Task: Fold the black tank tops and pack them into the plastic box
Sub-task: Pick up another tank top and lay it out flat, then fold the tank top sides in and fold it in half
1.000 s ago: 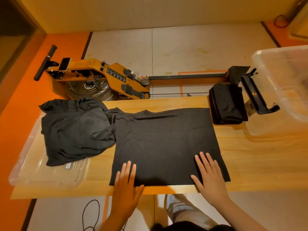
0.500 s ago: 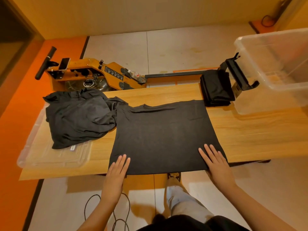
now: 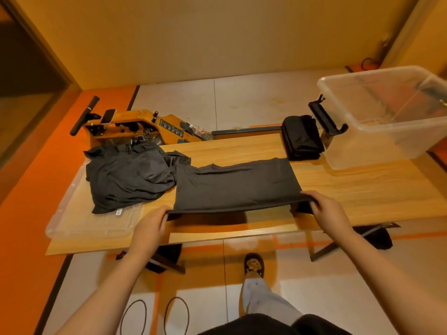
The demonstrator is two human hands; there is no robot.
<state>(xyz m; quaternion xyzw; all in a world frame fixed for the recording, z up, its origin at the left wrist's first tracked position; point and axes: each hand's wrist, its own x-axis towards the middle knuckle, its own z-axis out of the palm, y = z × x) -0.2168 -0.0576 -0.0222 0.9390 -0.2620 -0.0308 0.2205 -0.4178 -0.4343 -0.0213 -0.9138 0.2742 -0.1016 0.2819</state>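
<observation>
A black tank top (image 3: 237, 187) lies spread on the wooden table (image 3: 350, 189). Its near hem is lifted off the tabletop. My left hand (image 3: 151, 224) pinches the hem's left corner and my right hand (image 3: 325, 209) pinches the right corner, holding the edge taut between them. A loose pile of black tank tops (image 3: 125, 176) sits at the table's left end. A folded black stack (image 3: 301, 139) rests at the far right, beside the clear plastic box (image 3: 387, 122), whose inside looks bare.
A clear plastic lid (image 3: 79, 226) lies under the loose pile at the table's left end. Behind the table stands a yellow rowing machine (image 3: 145, 126) with a black rail and footplate (image 3: 326, 117). Cables lie on the floor near my leg (image 3: 261, 291).
Both hands went from lying flat on the tank top's near edge to pinching its corners and lifting the hem. The view has pulled back from the table.
</observation>
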